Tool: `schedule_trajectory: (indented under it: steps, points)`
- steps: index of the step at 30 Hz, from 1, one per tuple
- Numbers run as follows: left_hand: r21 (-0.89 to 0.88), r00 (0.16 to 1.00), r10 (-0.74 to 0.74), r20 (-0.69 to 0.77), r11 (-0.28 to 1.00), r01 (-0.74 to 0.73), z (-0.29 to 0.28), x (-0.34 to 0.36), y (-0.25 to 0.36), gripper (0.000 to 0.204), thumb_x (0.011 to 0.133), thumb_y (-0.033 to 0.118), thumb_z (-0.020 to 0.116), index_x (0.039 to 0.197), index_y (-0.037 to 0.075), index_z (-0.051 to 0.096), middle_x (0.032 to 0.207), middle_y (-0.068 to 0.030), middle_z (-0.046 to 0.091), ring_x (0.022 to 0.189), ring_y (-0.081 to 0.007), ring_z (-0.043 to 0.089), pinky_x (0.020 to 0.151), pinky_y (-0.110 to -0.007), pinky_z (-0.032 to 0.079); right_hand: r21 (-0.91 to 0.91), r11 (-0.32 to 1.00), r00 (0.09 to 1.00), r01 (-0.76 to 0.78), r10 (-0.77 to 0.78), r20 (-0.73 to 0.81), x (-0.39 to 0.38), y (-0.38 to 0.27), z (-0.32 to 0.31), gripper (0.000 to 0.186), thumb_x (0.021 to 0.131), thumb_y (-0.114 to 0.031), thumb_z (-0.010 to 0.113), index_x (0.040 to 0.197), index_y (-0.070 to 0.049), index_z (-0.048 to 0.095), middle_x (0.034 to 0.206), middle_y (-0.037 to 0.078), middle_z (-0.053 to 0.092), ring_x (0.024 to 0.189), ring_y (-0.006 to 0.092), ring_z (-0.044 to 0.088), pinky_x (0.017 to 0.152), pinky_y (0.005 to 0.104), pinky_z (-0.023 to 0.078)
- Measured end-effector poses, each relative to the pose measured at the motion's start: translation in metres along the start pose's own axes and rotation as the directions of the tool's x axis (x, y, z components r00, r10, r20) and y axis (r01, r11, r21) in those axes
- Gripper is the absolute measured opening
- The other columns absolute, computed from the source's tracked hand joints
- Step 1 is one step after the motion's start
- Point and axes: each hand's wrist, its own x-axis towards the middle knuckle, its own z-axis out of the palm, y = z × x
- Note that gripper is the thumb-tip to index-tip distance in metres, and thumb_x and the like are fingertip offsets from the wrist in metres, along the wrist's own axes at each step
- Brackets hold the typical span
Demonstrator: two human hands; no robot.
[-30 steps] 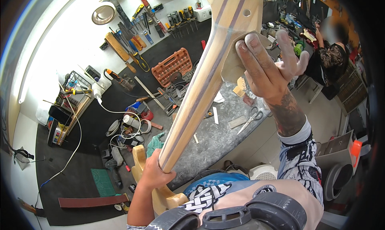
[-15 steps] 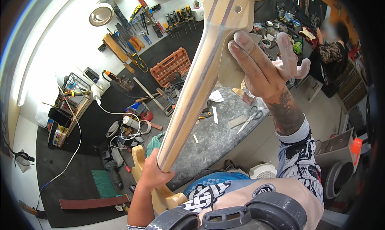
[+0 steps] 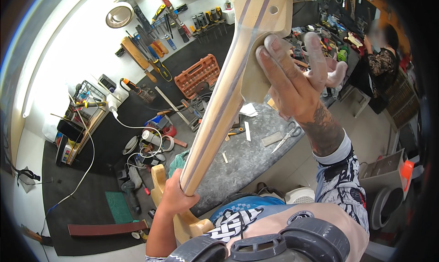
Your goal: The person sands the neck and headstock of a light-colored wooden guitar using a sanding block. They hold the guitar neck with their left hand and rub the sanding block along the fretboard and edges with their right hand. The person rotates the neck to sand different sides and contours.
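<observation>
A pale wooden guitar neck [image 3: 220, 118] with darker lengthwise stripes runs diagonally up the view, its headstock [image 3: 282, 22] with round holes at the top. My left hand [image 3: 176, 193] is wrapped round the lower end of the neck, beside the light wooden guitar body [image 3: 200, 226]. Near the headstock, my dusty right hand [image 3: 292, 86] presses a bent tan sheet of sandpaper [image 3: 255, 82] against the side of the neck. Two of its fingers lie stretched over the sheet; the other two are raised and spread. The thumb is hidden.
Below the neck, a grey dusty bench [image 3: 247, 170] carries scissors [image 3: 288, 136], paper scraps and a roll of tape [image 3: 168, 143]. An orange socket case [image 3: 196, 74] stands against the dark backboard, with tools hung above. Another person [image 3: 383, 63] is at the far right by a cluttered bench.
My right hand and the sandpaper have slid slightly down along the neck, and more of the sheet shows. My left hand keeps its grip. The view has shifted a little.
</observation>
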Motion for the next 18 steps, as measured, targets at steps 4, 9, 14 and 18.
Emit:
schedule_trajectory:
  steps: [4,9,14,18]
  points:
    - [0.002,1.000,-0.002,-0.009,1.000,0.002,-0.0013,-0.0014,-0.0020,0.047,0.063,0.008,0.075,0.105,0.001,0.056,0.086,-0.0167,0.065,0.079,-0.0341,0.068,0.073,-0.039,0.053,0.066,0.998,0.997,0.024,-0.029,0.076,0.0000,-0.0004,-0.0080,0.029,0.094,-0.048,0.064,0.119,-0.036,0.073,0.128,-0.015,0.070,0.132,0.0209,0.055,0.123,0.0533,-0.002]
    - [-0.017,0.999,0.037,-0.009,0.999,-0.037,0.0035,0.0017,-0.0007,0.047,0.063,0.008,0.075,0.106,0.001,0.056,0.085,-0.0166,0.065,0.079,-0.0349,0.067,0.073,-0.039,0.053,-0.060,0.998,1.000,-0.025,0.024,-0.009,0.0023,0.0008,0.0001,0.027,0.094,-0.046,0.064,0.118,-0.036,0.074,0.126,-0.014,0.071,0.131,0.0206,0.055,0.122,0.0540,-0.001]
    - [0.009,1.000,0.025,-0.005,1.000,-0.025,0.0012,0.0014,-0.0022,0.048,0.063,0.008,0.075,0.107,0.000,0.057,0.086,-0.0166,0.065,0.078,-0.0357,0.067,0.073,-0.039,0.053,-0.024,1.000,0.999,0.000,0.001,0.038,0.0005,-0.0036,-0.0030,0.027,0.095,-0.045,0.064,0.117,-0.035,0.074,0.127,-0.014,0.071,0.132,0.0220,0.055,0.122,0.0555,-0.002]
    - [0.019,1.000,0.019,0.008,1.000,-0.019,0.0002,0.0003,0.0005,0.049,0.063,0.008,0.075,0.108,0.000,0.057,0.086,-0.0167,0.065,0.080,-0.0357,0.068,0.074,-0.040,0.053,-0.053,0.998,0.999,-0.017,0.018,0.029,-0.0026,-0.0070,-0.0022,0.028,0.095,-0.043,0.065,0.119,-0.034,0.074,0.130,-0.013,0.069,0.132,0.0228,0.055,0.122,0.0555,-0.003]
